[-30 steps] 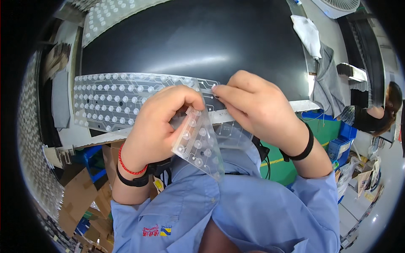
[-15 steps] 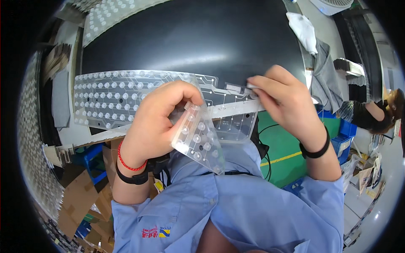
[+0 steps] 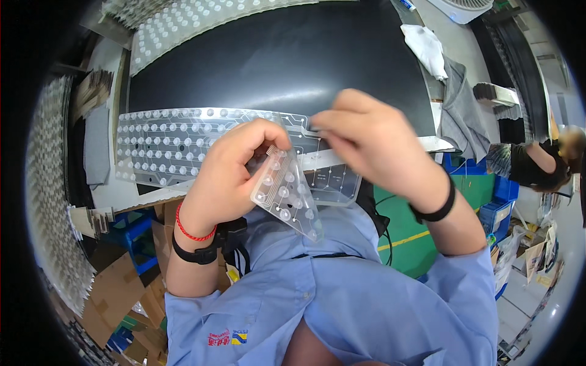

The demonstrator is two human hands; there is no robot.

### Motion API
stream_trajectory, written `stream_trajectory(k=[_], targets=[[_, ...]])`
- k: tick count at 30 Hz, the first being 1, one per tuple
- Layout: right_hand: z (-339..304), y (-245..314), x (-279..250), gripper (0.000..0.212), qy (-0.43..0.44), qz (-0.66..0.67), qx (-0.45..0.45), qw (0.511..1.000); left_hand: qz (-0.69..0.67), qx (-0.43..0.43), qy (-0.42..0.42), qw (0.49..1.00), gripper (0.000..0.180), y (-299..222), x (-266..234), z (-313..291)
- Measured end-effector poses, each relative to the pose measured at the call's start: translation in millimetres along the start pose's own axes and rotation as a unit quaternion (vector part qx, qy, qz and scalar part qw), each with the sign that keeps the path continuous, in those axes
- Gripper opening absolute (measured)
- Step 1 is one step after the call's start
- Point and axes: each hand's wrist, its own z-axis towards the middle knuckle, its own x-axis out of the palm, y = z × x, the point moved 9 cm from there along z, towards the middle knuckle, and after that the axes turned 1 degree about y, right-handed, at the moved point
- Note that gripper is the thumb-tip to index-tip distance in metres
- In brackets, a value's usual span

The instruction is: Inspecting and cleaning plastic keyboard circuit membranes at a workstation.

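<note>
A clear keyboard membrane sheet (image 3: 162, 146), printed with pale traces and rows of white domes, lies along the near edge of the black work surface (image 3: 274, 55). Its near right part reaches past the edge, over my lap. My left hand (image 3: 220, 174) is closed on a folded-up flap (image 3: 284, 192) of clear film with domes and a striped contact tail. Over the sheet's right end, my right hand (image 3: 381, 143) has thumb and forefinger pinched together close to the printed traces. Whatever is between those fingertips is too small and blurred to name.
More dome sheets (image 3: 165, 30) are piled at the far left, and a tall stack (image 3: 58, 183) stands further left. A white cloth (image 3: 423, 50) and grey cloth (image 3: 461, 113) lie on the right. Cardboard boxes (image 3: 116, 277) sit lower left; another person (image 3: 540, 160) is at far right.
My right hand has moved left along the sheet, from its striped tail toward my left hand. My left hand keeps its grip on the flap.
</note>
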Motion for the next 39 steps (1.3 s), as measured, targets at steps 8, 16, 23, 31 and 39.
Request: stream_trajectory(k=[8, 16, 23, 31, 39], targets=[[-21.6, -19.7, -19.4, 0.019, 0.013, -0.043, 0.044, 0.998, 0.019, 0.015, -0.009, 1.000, 0.016, -2.3, -2.7, -1.9], [-34.0, -20.8, -16.1, 0.022, 0.031, -0.060, 0.056, 0.996, 0.018, 0.038, -0.030, 0.999, 0.017, -1.0, -5.9, -1.7], [-9.0, -3.2, 6.3, 0.022, 0.028, 0.010, 0.009, 1.000, 0.046, 0.053, -0.036, 0.997, 0.019, -4.1, -3.8, 3.0], [-42.0, -33.4, -30.0, 0.020, 0.001, 0.002, 0.148, 0.989, 0.055, 0.064, -0.036, 0.996, 0.020, -6.8, -6.0, 0.9], [-63.0, -33.3, -35.8, 0.024, -0.002, -0.062, 0.104, 0.993, 0.048, 0.045, 0.005, 0.998, 0.027, -1.6, -4.2, -1.5]])
